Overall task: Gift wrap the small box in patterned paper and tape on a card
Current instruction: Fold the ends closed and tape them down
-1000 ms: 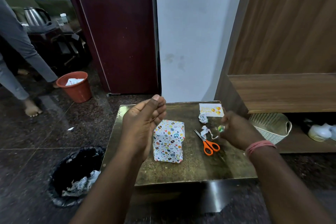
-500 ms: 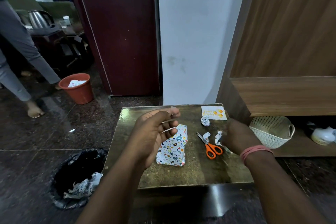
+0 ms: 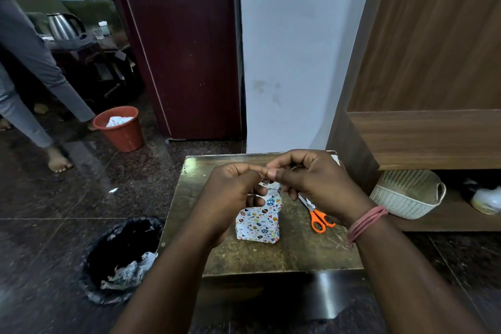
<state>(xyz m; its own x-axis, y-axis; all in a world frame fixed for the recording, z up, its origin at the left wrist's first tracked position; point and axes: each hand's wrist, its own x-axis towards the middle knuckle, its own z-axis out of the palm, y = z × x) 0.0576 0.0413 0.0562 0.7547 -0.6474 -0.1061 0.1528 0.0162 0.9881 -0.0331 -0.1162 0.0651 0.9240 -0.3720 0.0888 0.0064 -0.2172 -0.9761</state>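
Observation:
The small box (image 3: 259, 221), wrapped in white paper with coloured prints, stands upright in the middle of the brass-coloured table (image 3: 271, 257). My left hand (image 3: 230, 198) and my right hand (image 3: 314, 182) meet just above it. Their fingertips pinch something tiny between them, seemingly a strip of clear tape (image 3: 267, 174) that is barely visible. Neither hand touches the box. Orange-handled scissors (image 3: 320, 221) lie to the right of the box, partly under my right wrist. Only a white corner of the card (image 3: 336, 159) shows at the table's far right, behind my right hand.
A black-lined bin (image 3: 122, 257) with crumpled paper sits on the floor left of the table. An orange bucket (image 3: 119, 127) stands farther back. A white woven basket (image 3: 406, 194) rests on the low wooden shelf at right. A person (image 3: 29, 68) stands at far left.
My right hand rose from beside the scissors and came left. My left hand curled its fingers. The two now meet fingertip to fingertip above the box.

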